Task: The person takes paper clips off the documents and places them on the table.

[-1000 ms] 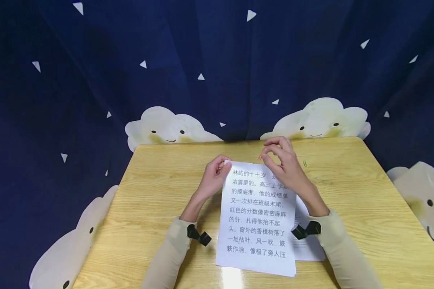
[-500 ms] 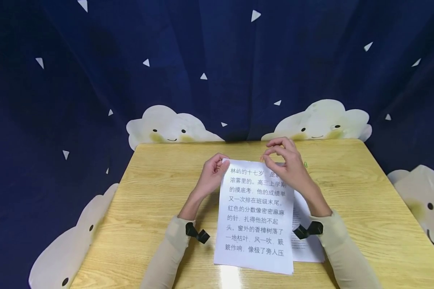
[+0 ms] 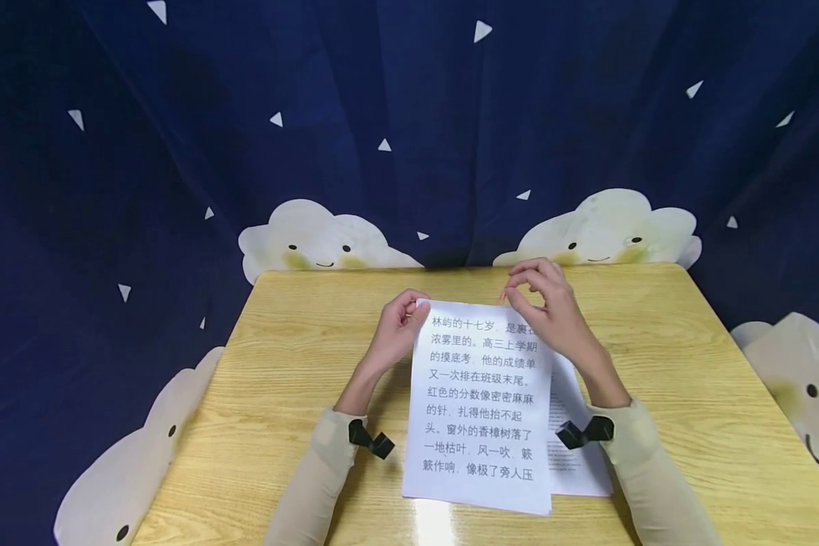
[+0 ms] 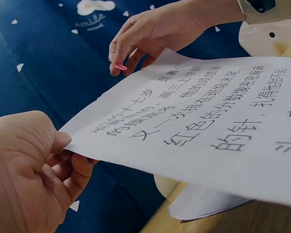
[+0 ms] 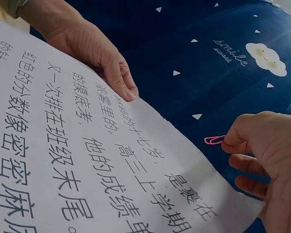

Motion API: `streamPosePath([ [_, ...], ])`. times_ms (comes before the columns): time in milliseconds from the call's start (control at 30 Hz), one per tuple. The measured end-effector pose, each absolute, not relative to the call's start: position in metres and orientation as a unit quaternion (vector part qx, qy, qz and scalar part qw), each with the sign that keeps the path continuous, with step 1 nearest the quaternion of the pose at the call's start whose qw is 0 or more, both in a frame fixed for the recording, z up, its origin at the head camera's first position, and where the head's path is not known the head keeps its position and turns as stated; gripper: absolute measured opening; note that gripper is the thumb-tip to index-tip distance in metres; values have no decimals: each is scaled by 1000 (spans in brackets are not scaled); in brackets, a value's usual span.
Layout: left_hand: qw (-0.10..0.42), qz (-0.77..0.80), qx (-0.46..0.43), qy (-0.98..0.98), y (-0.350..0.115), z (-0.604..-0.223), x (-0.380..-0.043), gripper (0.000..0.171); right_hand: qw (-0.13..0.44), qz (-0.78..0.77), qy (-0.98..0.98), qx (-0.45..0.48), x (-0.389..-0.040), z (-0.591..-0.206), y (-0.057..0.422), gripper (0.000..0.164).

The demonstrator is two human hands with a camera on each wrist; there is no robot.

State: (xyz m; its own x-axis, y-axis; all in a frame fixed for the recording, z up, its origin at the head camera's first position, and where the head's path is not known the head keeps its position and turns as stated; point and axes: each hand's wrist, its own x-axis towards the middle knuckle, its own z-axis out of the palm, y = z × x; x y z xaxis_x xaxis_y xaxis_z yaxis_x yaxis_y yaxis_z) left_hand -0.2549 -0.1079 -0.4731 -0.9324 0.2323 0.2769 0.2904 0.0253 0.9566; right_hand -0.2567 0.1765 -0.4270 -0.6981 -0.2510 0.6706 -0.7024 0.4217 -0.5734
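My left hand (image 3: 396,334) pinches the top left corner of a printed sheet of paper (image 3: 478,489), thumb on top and fingers beneath. The sheet is held up off the table, as the left wrist view shows. Between thumb and forefinger, my right hand (image 3: 553,318) pinches a pink paper clip (image 5: 214,141). In the right wrist view the clip's loop points toward the sheet's top edge, with a gap between them. Partly under the sheet, more printed paper (image 3: 580,462) lies on the table to the right.
The wooden table (image 3: 300,341) extends to both sides of the paper. A dark blue curtain (image 3: 437,114) with white triangles and clouds hangs behind its far edge.
Both hands and the sheet have shifted slightly, the sheet a little left and the right hand with the clip a little right. A green paper clip behind that hand is now hidden.
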Motion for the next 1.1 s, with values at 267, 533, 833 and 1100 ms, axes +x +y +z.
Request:
streamPosePath([
  [267, 28, -673, -178, -718, -110, -476, -258, 17, 243, 450, -812, 282, -259, -427, 183, 10],
  [533, 30, -675, -167, -718, -113, -476, -260, 19, 243, 458, -812, 267, -261, -425, 190, 9],
  [833, 37, -672, -160, -722, -116, -478, -262, 19, 233, 464, -815, 258, -262, -424, 195, 8],
  [1100, 43, -671, -165, -721, -118, -478, -263, 16, 228, 460, -822, 246, -264, -423, 201, 10],
])
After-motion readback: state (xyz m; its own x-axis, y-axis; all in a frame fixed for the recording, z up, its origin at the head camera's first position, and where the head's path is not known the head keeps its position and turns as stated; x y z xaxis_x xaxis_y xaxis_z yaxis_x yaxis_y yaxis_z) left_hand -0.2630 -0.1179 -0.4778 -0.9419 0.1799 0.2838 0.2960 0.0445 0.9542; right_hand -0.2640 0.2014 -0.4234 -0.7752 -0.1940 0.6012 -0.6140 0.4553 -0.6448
